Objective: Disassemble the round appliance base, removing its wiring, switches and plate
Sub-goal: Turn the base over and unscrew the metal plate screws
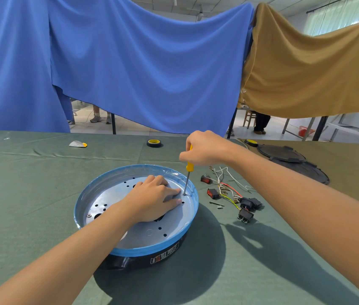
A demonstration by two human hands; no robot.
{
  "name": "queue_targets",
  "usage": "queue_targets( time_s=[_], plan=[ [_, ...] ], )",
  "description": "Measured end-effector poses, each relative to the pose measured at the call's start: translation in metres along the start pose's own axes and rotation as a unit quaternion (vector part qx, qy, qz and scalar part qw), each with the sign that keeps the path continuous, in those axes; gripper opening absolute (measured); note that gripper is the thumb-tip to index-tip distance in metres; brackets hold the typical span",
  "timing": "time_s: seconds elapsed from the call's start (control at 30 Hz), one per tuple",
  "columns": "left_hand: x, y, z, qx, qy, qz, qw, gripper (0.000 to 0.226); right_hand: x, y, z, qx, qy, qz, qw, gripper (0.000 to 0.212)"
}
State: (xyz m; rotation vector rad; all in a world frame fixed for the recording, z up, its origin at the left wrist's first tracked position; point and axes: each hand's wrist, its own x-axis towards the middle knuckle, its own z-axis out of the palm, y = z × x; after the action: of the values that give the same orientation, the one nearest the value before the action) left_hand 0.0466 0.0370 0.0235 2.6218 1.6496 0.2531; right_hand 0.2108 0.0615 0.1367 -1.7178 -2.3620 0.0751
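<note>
Yellow-handled screwdriver (188, 170) stands near-upright at frame centre, right hand (205, 148) curled round its handle, tip on a plate (143, 236) screw (184, 194) just right of the left hand (154, 199), whose flat fingers (174, 191) press down.

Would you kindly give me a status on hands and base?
Right hand grips screwdriver, tip at plate edge. Left hand presses plate. Wiring, switches out, beside base. Nothing blocking.

Tip of yellow screwdriver (188, 169) on plate (152, 235)

Blue (130, 62) and tan drapes (317, 73) overhead
</note>
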Motion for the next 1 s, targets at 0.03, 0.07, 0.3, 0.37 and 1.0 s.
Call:
queue_targets(
  time_s=[0.03, 0.07, 0.3, 0.37, 1.0],
  plan=[
    [-0.0002, -0.0002, 0.0003, -0.002, 0.002, 0.001, 1.0, 0.052, -0.0002, 0.0001, -0.0003, -0.009, 0.006, 0.005, 1.0, 0.041],
    [-0.0002, -0.0003, 0.0006, -0.003, 0.003, 0.002, 1.0, 0.052, 0.0, 0.0006, -0.0007, -0.014, 0.011, 0.005, 1.0, 0.042],
    [0.0002, 0.0001, 0.0002, -0.003, 0.002, 0.001, 1.0, 0.052, 0.0016, -0.0004, 0.0004, 0.007, 0.0, 0.009, 1.0, 0.039],
    [0.0001, 0.0002, 0.0003, -0.001, 0.002, 0.002, 1.0, 0.052, 0.0007, 0.001, 0.0009, -0.014, 0.016, 0.019, 1.0, 0.044],
    [-0.0004, 0.0007, -0.0008, 0.002, -0.001, 0.002, 1.0, 0.053, -0.0043, -0.0007, -0.0047, 0.072, -0.026, 0.033, 0.997, 0.037]
  ],
)
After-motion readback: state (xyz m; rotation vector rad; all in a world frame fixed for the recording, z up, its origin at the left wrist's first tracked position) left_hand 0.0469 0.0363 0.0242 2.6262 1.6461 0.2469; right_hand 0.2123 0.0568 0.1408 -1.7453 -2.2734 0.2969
